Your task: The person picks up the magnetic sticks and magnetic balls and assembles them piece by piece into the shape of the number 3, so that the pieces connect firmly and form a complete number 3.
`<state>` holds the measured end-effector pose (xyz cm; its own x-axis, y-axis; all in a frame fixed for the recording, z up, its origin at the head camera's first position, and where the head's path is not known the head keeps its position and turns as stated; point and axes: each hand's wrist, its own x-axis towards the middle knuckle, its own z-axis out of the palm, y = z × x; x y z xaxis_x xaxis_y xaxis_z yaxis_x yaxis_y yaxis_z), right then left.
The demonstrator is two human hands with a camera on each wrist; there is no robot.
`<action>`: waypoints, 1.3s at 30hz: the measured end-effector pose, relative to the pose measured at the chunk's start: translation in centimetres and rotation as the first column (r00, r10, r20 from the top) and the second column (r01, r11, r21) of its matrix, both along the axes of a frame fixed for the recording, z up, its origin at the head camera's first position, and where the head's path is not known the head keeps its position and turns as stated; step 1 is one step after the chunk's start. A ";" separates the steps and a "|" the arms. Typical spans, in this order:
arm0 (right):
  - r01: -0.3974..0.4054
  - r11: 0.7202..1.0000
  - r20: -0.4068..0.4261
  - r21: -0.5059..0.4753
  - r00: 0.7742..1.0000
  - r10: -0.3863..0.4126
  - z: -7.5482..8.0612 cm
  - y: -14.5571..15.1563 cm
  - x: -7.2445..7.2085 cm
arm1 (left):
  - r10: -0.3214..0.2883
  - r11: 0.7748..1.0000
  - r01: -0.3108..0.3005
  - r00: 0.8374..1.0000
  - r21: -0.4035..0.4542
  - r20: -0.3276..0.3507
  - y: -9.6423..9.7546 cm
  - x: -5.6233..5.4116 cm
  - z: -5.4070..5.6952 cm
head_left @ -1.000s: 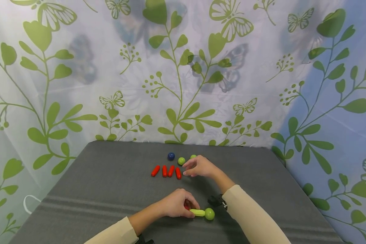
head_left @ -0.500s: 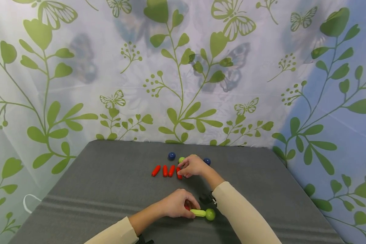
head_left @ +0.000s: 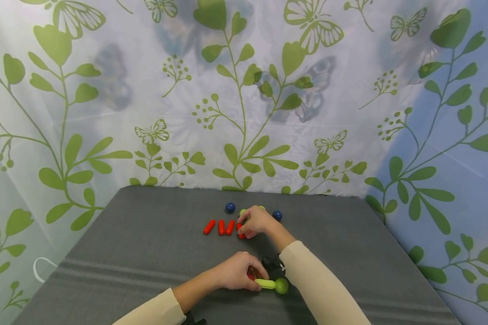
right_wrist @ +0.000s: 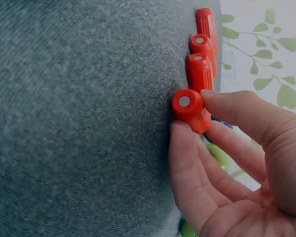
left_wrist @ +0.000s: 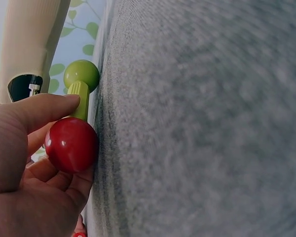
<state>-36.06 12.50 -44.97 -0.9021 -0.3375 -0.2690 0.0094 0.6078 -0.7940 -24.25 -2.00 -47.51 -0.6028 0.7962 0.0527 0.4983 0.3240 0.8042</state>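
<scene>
Near the front of the gray cloth-covered table [head_left: 146,243], the left hand [head_left: 237,271] is observed grasping a yellow-green rod [head_left: 265,284], its thumb pressed on the rod and its other fingers bent behind. A green ball [head_left: 282,285] sits against the rod's right end; a red ball [left_wrist: 71,144] sits at the opposite end, within the curve of the same hand and mostly hidden from the head view. Farther back, the right hand [head_left: 257,221] pinches a red rod [right_wrist: 200,121] between thumb and fingertips; a gray disc [right_wrist: 184,101] shows in the rod end facing the right wrist camera. Whether this rod is clear of the cloth cannot be determined. To its left, three further items of the same kind lie on the table: a pair of red rods [head_left: 230,227] side by side, and one slanted red rod [head_left: 209,226] slightly apart at the outer left. Behind the row stand a dark blue ball [head_left: 230,207], two light-green balls [head_left: 242,211] partly covered by the right hand, and a second blue ball [head_left: 277,215] just beyond the right wrist. Cream sleeves [head_left: 321,289] cover both forearms, with a black device [head_left: 270,263] at the right wrist. A curtain [head_left: 187,104] printed with green leaves and butterflies hangs behind the table; a white loop [head_left: 35,270] shows beside its left edge.
</scene>
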 end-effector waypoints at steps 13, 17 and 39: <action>0.010 1.000 0.013 0.028 1.000 -0.010 0.3 0.0 0.5 | -0.019 1.000 0.019 1.000 0.008 -0.021 0.4 0.0 0.0; -0.037 0.998 -0.031 0.042 0.999 0.038 0.3 0.2 0.4 | -0.026 1.000 0.026 0.999 0.003 -0.027 0.8 0.0 0.0; 0.043 0.985 0.013 -0.165 0.999 -0.041 0.7 4.7 1.7 | 0.007 1.000 -0.007 1.000 0.002 0.003 2.0 0.2 0.2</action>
